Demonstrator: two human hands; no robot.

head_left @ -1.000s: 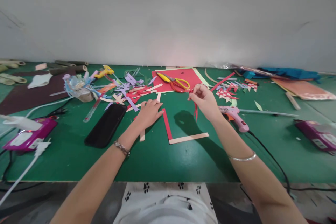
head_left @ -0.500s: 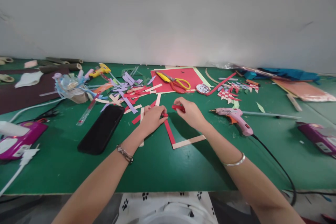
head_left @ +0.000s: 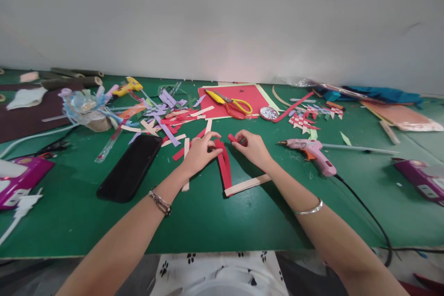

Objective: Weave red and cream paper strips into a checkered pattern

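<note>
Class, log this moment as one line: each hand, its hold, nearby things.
left hand: pinches red paper strip | right hand: pinches same strip | nearby: pink glue gun, black phone | surface: green table

Red paper strip [head_left: 225, 166] w/ a cream strip [head_left: 247, 185] at its end, both on a green table [head_left: 208, 222]; black phone [head_left: 130, 166], pink glue gun [head_left: 312, 150] w/ orange trigger, yellow glue gun [head_left: 126, 86]. Scissors [head_left: 231, 101] have 1 yellow & 1 red handle, on a red sheet [head_left: 256, 95]; loose strips [head_left: 169, 120] are purple, red & cream, woven bits [head_left: 301, 122] red-&-white checked. Magenta box [head_left: 21, 178] at left, white cloth [head_left: 222, 268] w/ black paw prints at btm.
</note>
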